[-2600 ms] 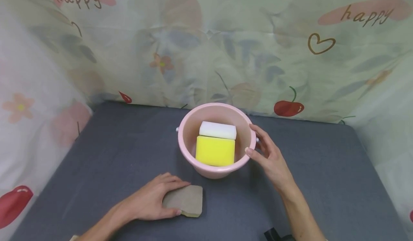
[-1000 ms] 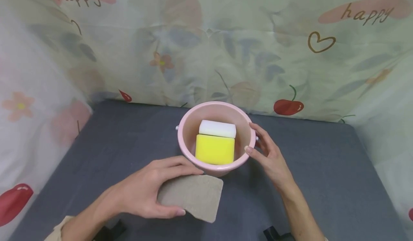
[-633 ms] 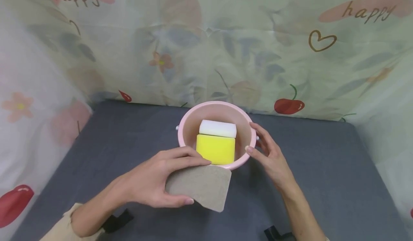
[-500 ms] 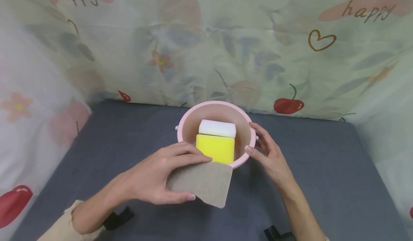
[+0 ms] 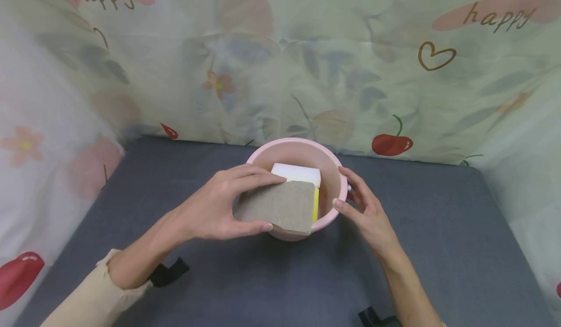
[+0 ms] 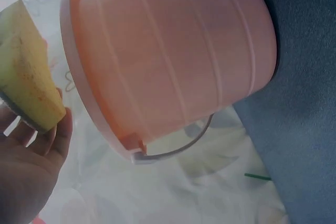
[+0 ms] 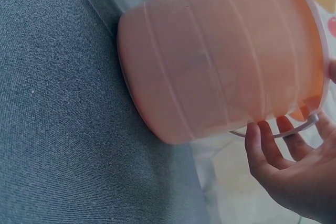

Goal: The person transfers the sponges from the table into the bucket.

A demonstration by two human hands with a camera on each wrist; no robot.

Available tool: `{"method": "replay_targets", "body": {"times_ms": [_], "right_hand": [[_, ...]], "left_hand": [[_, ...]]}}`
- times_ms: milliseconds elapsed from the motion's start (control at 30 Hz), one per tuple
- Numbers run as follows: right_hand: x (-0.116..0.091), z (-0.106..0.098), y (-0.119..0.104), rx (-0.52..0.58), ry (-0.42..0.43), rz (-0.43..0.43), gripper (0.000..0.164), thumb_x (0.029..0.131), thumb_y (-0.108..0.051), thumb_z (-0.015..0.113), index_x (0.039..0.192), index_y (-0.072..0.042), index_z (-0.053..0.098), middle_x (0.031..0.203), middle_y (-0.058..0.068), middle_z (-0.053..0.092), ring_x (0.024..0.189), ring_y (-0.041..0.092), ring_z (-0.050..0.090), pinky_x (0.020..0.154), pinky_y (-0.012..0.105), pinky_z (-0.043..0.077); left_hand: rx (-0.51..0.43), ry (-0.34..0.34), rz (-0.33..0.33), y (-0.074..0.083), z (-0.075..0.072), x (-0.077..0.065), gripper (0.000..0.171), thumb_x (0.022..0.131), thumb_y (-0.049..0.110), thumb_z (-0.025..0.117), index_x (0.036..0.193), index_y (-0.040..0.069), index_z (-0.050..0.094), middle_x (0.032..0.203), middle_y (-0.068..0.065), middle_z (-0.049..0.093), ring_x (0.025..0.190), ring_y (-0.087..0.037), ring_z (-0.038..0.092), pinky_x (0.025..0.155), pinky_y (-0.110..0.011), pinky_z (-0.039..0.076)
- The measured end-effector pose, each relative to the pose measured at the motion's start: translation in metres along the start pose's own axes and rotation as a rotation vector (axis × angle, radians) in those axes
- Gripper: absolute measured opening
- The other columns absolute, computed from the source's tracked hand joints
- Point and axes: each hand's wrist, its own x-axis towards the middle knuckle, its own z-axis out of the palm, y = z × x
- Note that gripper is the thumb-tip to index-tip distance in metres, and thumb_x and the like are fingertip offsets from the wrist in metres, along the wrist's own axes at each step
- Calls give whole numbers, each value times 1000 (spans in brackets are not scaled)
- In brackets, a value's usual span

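My left hand (image 5: 215, 203) grips a scouring sponge (image 5: 278, 208), its grey side facing up, over the near part of a pink bucket (image 5: 298, 148). Yellow foam under the grey layer shows on the sponge (image 6: 31, 72) in the left wrist view, where it is apart from the bucket's rim. My right hand (image 5: 367, 210) holds the bucket's right rim, thumb at the inner edge and fingers along the outer wall (image 7: 210, 61). Inside lie a white sponge-like block (image 5: 298, 172) and a yellow one (image 5: 316, 204), the latter mostly hidden by the scouring sponge.
The bucket stands on a dark grey table surface (image 5: 438, 239). Printed cloth (image 5: 280, 74) hangs behind and at both sides. Black straps show by the left wrist (image 5: 170, 272) and the right wrist (image 5: 378, 318). The bucket's handle (image 6: 181, 149) hangs down.
My left hand has lifted the scouring sponge off the table in front of the bucket and carried it forward over the bucket's opening. My right hand stays on the rim.
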Motion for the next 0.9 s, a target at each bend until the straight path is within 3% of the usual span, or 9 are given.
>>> {"method": "replay_targets", "body": {"times_ms": [433,900], "right_hand": [[1,0,-1,-2,15,17,65,95,-13,67,151,-32,39,155,-7,33,137,24,38,109,58,33],[1,0,-1,-18,19,32,65,95,-22,69,151,-32,39,155,-8,33,138,25,37,110,60,32]], "left_hand": [[78,-10,-91,-18,2,15,62,82,40,79,138,21,60,130,3,57,108,-13,58,79,-30,52],[98,-49,-145,-31,7,44,62,84,48,75,139,24,60,134,6,61,109,-14,57,78,-32,50]]}}
